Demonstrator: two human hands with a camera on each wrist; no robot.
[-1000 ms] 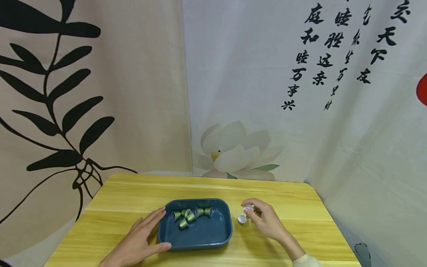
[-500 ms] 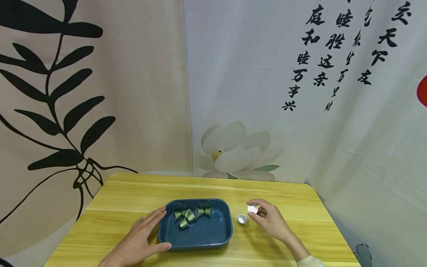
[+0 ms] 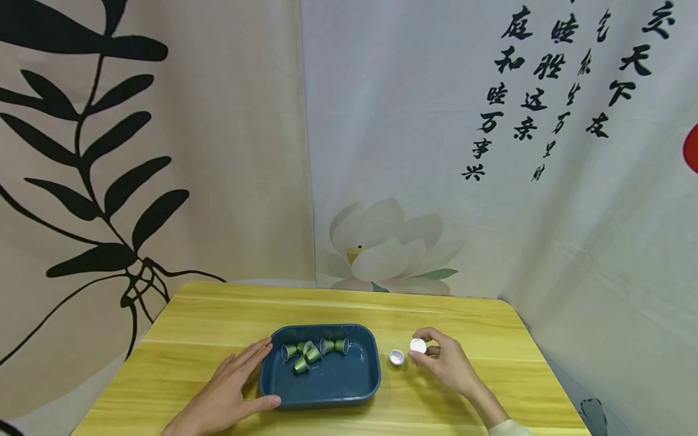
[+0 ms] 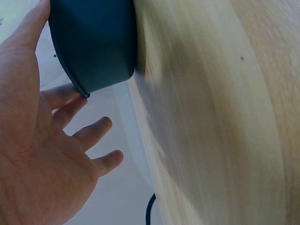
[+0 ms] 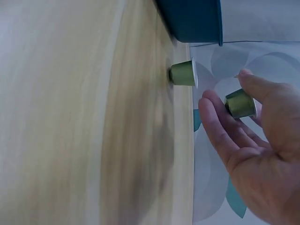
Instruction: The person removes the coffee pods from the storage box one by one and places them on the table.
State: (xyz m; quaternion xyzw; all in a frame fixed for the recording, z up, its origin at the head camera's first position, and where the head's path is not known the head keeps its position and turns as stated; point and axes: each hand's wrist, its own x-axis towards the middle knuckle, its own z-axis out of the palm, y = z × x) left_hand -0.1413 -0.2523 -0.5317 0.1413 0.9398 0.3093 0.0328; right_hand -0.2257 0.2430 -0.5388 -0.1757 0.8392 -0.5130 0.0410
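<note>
My right hand (image 3: 450, 366) pinches a green coffee capsule (image 5: 241, 104) above the table, right of the tray; its pale lid faces up in the head view. Just left of that hand, a second coffee capsule (image 3: 396, 358) stands on the table lid up, and its green side shows in the right wrist view. Several green capsules (image 3: 301, 365) lie on their sides in the dark blue tray (image 3: 338, 396), mostly toward its back left. With fairly straight fingers, my left hand (image 3: 223, 390) touches the tray's left rim, thumb at the near left corner.
The yellow wood-grain table (image 3: 469, 321) extends around the tray. Behind it hang printed cloths, one with dark leaves (image 3: 103, 260), the other with a pale lotus (image 3: 387, 254) and black characters.
My right hand has moved slightly right, away from the standing capsule, with the held capsule turned so its lid shows fully. The left hand and tray stay put.
</note>
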